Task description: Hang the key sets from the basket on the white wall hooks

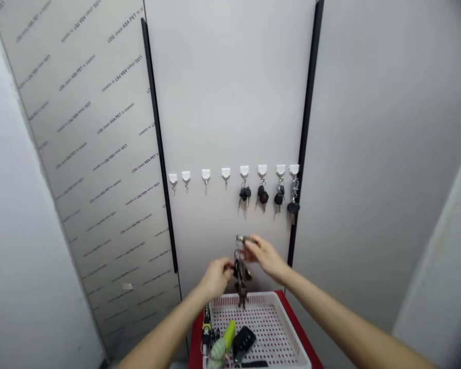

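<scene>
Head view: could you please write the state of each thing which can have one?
Key bunch: hanging, held up off the hooks.
Right hand: fingers closed on the key bunch's top.
Left hand: fingers at its side, grip unclear.
Basket: open on top, holding several items.
Black fob: lying in the basket.
Four left hooks: bare.
Four right hooks: each bearing keys.
</scene>
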### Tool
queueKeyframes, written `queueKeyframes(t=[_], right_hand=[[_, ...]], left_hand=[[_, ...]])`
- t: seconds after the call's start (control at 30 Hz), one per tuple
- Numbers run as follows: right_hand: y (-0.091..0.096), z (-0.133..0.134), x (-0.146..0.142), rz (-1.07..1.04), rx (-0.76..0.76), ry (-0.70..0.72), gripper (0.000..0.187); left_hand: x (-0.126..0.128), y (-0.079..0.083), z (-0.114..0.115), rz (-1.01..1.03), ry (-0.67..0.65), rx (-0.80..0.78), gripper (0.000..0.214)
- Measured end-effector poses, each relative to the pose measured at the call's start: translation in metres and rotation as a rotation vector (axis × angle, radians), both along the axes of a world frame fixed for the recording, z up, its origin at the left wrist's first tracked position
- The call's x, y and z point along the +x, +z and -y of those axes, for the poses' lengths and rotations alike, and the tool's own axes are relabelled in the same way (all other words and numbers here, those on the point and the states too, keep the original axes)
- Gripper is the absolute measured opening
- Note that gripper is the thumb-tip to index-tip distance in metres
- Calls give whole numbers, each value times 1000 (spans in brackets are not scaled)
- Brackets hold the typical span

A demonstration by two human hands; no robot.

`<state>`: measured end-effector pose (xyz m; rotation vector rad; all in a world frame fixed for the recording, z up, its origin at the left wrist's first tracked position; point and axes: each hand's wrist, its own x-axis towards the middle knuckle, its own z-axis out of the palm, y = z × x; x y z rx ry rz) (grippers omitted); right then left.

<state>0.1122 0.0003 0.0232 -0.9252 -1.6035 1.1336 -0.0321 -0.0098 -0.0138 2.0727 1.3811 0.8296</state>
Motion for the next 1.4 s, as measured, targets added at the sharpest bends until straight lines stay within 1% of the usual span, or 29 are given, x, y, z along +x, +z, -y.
queueKeyframes(t=[0.07, 0.1, 0.13, 0.2, 0.33, 0.43, 0.5, 0.57, 0.6, 0.63, 0.67, 0.7, 0.73, 0.8, 0.87, 0.9, 0.93, 0.97, 1.0, 1.07, 1.1, 1.17, 1.23, 1.3, 1.4], right_hand=[[-37, 5, 5, 16, -81, 21, 19], [-51, 7, 8, 41, -108, 19, 19], [-64, 10, 11, 76, -119, 13, 19], [-83, 15, 16, 170, -90, -3, 18], [-106, 25, 24, 361, 41, 1, 16], [-119, 31, 26, 499, 94, 3, 17], [-126, 34, 28, 589, 124, -11, 18], [-126, 33, 30, 671, 132, 12, 18], [-121, 31, 32, 696, 140, 39, 18], [-113, 28, 34, 705, 158, 55, 19], [-100, 23, 36, 699, 190, 43, 19], [-82, 16, 38, 674, 252, 5, 20], [-61, 8, 40, 638, 308, -112, 22], [-14, -9, 42, 529, 457, -411, 28], [30, -27, 43, 432, 609, -643, 31], [48, -34, 43, 422, 666, -708, 32], [62, -41, 42, 430, 699, -759, 33], [72, -47, 40, 449, 713, -800, 35], [78, -51, 38, 477, 705, -835, 36], [82, -58, 34, 531, 648, -905, 38], [81, -60, 33, 547, 607, -932, 38], [78, -63, 34, 542, 532, -956, 35], [75, -63, 38, 493, 494, -936, 29], [76, -62, 43, 413, 500, -891, 23], [84, -60, 49, 263, 529, -843, 19]], left_hand=[[2, -24, 6, -62, 7, -1, 22], [2, -33, 8, -92, 11, 0, 23], [2, -41, 11, -121, 19, -4, 23], [2, -51, 16, -178, 35, -23, 24], [7, -64, 23, -275, -18, -60, 26], [14, -71, 26, -374, -69, -85, 27], [17, -72, 26, -446, -88, -107, 26], [18, -67, 20, -472, -93, -114, 23], [18, -60, 16, -451, -81, -98, 22], [18, -50, 9, -406, -58, -66, 21], [19, -37, 1, -338, -24, -18, 20], [19, -21, -7, -247, 30, 38, 20], [20, -2, -17, -162, 90, 90, 23], [25, 37, -36, 20, 243, 175, 30], [34, 73, -52, 159, 380, 232, 39], [40, 87, -58, 208, 426, 256, 43], [46, 98, -63, 240, 464, 264, 47], [53, 107, -67, 261, 490, 261, 52], [60, 113, -70, 273, 511, 250, 55], [73, 118, -74, 281, 551, 220, 57], [78, 118, -75, 279, 568, 205, 54], [85, 117, -78, 264, 582, 178, 40], [87, 117, -81, 249, 544, 163, 27], [83, 118, -83, 263, 481, 173, 22], [74, 129, -81, 332, 400, 172, 20]])
